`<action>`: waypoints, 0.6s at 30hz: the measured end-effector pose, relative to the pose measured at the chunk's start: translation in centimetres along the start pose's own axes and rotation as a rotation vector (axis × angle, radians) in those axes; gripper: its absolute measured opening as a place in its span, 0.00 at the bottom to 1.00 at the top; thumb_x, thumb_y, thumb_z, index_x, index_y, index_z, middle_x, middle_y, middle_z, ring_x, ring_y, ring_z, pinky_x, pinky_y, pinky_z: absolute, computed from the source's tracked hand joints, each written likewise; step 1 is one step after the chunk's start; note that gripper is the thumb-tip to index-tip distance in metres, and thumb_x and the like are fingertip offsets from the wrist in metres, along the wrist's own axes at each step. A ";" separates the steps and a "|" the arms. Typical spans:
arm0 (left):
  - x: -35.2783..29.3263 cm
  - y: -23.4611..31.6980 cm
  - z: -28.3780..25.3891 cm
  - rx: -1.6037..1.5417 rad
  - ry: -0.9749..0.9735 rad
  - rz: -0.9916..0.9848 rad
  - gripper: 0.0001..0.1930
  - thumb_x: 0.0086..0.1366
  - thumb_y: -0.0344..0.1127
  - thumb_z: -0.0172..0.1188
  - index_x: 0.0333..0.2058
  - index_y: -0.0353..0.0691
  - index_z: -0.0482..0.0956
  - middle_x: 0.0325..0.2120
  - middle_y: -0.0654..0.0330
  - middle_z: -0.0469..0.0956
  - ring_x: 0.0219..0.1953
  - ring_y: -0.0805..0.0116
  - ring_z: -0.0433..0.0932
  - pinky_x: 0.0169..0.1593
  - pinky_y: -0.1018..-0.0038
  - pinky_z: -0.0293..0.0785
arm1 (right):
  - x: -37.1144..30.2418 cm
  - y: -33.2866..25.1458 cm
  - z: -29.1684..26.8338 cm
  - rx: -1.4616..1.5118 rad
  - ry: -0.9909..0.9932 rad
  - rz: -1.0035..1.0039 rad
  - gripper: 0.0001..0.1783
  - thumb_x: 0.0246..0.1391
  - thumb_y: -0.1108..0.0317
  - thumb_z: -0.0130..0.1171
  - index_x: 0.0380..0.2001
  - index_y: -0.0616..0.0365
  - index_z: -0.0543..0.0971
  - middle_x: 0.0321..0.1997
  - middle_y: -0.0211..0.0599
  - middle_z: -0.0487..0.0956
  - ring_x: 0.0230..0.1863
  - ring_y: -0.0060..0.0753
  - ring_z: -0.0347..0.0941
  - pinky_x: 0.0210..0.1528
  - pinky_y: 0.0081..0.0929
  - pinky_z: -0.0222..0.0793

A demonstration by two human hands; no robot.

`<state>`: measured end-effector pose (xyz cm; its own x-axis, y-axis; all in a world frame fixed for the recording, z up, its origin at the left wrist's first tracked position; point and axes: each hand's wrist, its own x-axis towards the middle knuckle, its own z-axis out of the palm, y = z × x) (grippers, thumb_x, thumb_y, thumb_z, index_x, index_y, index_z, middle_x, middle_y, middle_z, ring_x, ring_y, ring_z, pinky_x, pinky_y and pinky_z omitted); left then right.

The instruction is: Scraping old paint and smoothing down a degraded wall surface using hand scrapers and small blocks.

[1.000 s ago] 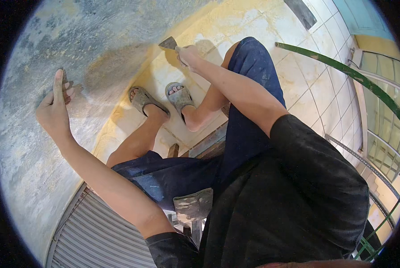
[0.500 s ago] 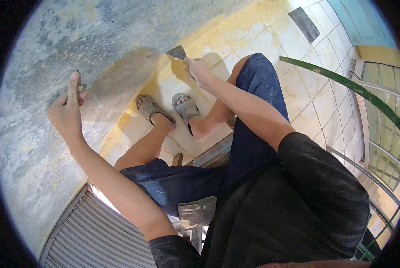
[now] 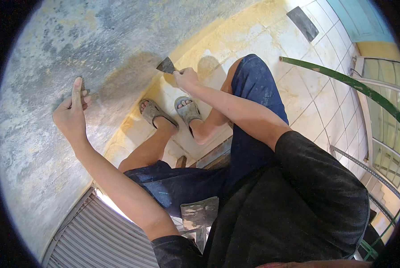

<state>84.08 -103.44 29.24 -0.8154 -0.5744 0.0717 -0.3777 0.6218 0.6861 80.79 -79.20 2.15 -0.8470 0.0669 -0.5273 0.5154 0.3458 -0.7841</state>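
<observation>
My right hand [image 3: 187, 80] is closed round the handle of a putty knife [image 3: 166, 66], whose dark, wide blade points up and left, close to the bottom of the wall. Whether the blade touches the wall cannot be made out. On the left, my left hand [image 3: 72, 111] is raised in front of the patchy blue-grey wall [image 3: 115, 35]. Its dusty thumb is stretched upward and the other fingers are partly curled, showing past the thumb. I see nothing held in it, though the palm side is largely hidden.
My sandalled feet [image 3: 188, 109] rest on pale tiles [image 3: 293, 85] beside the wall's yellow foot. A dark flat rectangle [image 3: 303, 23] lies farther off. A curved green bar [image 3: 342, 80] juts in from the right. Ribbed grey shutter [image 3: 106, 232] stands lower left; a wooden seat [image 3: 200, 214] is beneath me.
My right hand has moved left and slightly down, carrying the putty knife nearer the wall. My left hand has shifted slightly right and down in the picture, as the view also moved a little.
</observation>
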 end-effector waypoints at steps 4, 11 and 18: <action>0.1 0.0 0.1 0.033 0.020 0.020 0.29 0.62 0.58 0.72 0.28 0.28 0.89 0.21 0.55 0.85 0.23 0.72 0.80 0.33 0.76 0.79 | 0.2 -0.6 0.3 -0.022 -0.040 0.027 0.20 0.57 0.58 0.60 0.29 0.70 0.84 0.30 0.59 0.84 0.35 0.52 0.84 0.42 0.43 0.78; 0.1 -0.3 0.2 0.001 0.017 0.030 0.30 0.61 0.58 0.72 0.28 0.28 0.88 0.23 0.54 0.85 0.24 0.73 0.80 0.33 0.75 0.79 | 0.4 -0.6 1.3 -0.056 0.030 -0.018 0.21 0.56 0.58 0.62 0.28 0.71 0.84 0.29 0.60 0.84 0.36 0.55 0.85 0.44 0.45 0.78; 0.0 0.0 0.2 -0.016 0.005 0.013 0.29 0.61 0.58 0.73 0.30 0.28 0.89 0.23 0.54 0.85 0.25 0.73 0.81 0.33 0.75 0.79 | 0.3 -0.6 1.2 -0.062 0.053 0.036 0.23 0.58 0.56 0.62 0.30 0.71 0.84 0.35 0.64 0.84 0.42 0.58 0.84 0.45 0.44 0.79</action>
<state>83.96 -103.36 29.08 -0.8180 -0.5690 0.0844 -0.3601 0.6209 0.6963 80.38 -80.51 2.05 -0.8345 0.1296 -0.5355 0.5383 0.3994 -0.7421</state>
